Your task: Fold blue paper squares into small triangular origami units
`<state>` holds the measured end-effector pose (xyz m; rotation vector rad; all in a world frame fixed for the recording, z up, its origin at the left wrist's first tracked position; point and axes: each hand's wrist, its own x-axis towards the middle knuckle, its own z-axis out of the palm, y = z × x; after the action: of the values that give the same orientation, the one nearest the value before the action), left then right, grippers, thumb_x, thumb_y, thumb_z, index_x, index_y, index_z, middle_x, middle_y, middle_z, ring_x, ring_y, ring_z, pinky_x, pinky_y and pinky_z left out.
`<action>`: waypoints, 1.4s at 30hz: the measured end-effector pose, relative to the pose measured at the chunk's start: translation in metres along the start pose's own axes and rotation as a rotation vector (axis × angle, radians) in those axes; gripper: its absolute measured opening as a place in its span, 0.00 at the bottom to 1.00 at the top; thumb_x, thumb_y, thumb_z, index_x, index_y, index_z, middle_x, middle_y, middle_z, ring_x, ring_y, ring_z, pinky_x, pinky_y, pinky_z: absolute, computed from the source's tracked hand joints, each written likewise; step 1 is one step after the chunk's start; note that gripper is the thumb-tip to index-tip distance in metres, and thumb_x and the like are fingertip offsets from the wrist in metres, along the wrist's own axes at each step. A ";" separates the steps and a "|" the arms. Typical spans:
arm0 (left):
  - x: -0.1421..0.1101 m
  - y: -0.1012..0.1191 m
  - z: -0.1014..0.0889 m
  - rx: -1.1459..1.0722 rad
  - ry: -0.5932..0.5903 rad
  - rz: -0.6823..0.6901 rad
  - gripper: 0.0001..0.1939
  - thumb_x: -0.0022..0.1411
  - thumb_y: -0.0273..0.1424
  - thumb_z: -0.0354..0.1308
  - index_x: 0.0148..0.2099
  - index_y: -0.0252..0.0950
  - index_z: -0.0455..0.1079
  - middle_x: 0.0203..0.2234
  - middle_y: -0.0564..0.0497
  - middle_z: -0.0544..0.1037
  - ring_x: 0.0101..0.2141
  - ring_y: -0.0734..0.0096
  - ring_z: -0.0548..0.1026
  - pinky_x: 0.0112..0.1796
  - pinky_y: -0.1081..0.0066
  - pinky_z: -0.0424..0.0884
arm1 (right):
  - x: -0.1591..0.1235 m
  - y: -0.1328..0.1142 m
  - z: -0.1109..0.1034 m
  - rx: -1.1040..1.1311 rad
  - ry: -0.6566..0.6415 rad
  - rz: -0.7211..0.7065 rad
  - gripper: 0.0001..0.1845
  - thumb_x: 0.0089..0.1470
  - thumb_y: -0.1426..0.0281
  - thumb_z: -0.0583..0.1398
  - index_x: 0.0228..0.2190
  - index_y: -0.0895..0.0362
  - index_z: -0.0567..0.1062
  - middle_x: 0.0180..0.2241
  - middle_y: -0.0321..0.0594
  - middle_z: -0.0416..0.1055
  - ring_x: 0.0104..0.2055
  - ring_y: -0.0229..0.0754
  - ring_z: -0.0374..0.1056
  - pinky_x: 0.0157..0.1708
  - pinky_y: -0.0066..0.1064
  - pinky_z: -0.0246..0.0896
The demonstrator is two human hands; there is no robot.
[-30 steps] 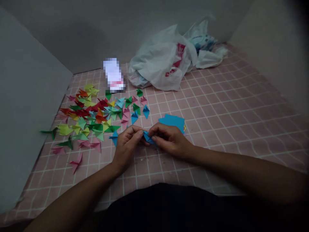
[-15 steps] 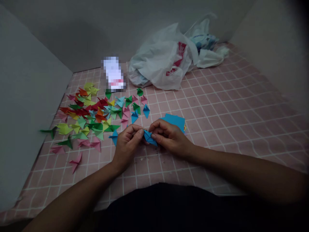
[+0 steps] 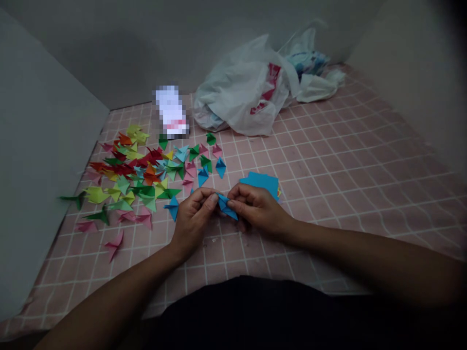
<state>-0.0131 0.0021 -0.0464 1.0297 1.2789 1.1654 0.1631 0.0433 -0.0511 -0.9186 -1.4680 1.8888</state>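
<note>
Grey walls (image 3: 47,146) box in a pink grid mat (image 3: 339,204). At the far side lie a white plastic bag (image 3: 237,92), its red print too unclear to read, and a white packet (image 3: 171,112) with a blurred label. Folded paper cranes (image 3: 138,177) in many colours cover the left of the mat, and a blue paper stack (image 3: 260,183) sits just beyond the right hand (image 3: 257,209); that hand and the left hand (image 3: 193,218) both pinch a small blue folded paper (image 3: 226,206) between them, just above the mat.
</note>
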 end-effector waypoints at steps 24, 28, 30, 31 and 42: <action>-0.003 0.006 0.000 0.140 -0.020 0.066 0.16 0.64 0.38 0.62 0.26 0.36 0.71 0.19 0.54 0.73 0.22 0.74 0.68 0.26 0.74 0.64 | -0.008 -0.005 0.007 -0.054 -0.026 -0.027 0.10 0.58 0.66 0.62 0.29 0.55 0.67 0.17 0.28 0.68 0.14 0.32 0.63 0.14 0.23 0.55; -0.001 0.004 0.000 0.104 -0.056 0.099 0.19 0.67 0.45 0.59 0.30 0.36 0.73 0.22 0.52 0.75 0.25 0.72 0.72 0.29 0.73 0.70 | -0.006 -0.004 0.005 0.034 0.019 -0.026 0.11 0.57 0.63 0.63 0.30 0.55 0.68 0.18 0.28 0.69 0.15 0.32 0.64 0.15 0.23 0.57; 0.000 0.002 0.000 0.019 -0.112 0.080 0.19 0.67 0.47 0.59 0.35 0.36 0.74 0.25 0.51 0.77 0.26 0.70 0.75 0.31 0.71 0.73 | -0.005 -0.002 0.004 0.060 0.050 -0.065 0.11 0.58 0.62 0.63 0.31 0.55 0.68 0.17 0.27 0.69 0.15 0.32 0.64 0.16 0.23 0.57; 0.001 0.001 0.000 -0.012 -0.134 0.073 0.18 0.67 0.47 0.60 0.36 0.36 0.74 0.25 0.51 0.78 0.26 0.70 0.76 0.32 0.71 0.74 | -0.004 -0.001 0.004 0.064 0.060 -0.081 0.12 0.59 0.62 0.63 0.31 0.55 0.68 0.17 0.27 0.68 0.15 0.32 0.63 0.16 0.22 0.56; 0.002 -0.008 0.002 -0.138 -0.142 0.092 0.14 0.63 0.43 0.65 0.39 0.36 0.75 0.24 0.52 0.79 0.26 0.72 0.77 0.33 0.73 0.76 | -0.002 0.005 0.005 0.150 0.057 -0.155 0.13 0.58 0.60 0.65 0.32 0.56 0.70 0.22 0.30 0.72 0.18 0.31 0.64 0.19 0.23 0.57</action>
<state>-0.0111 0.0027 -0.0548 1.0584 1.0351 1.2106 0.1608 0.0375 -0.0549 -0.7600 -1.3052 1.8170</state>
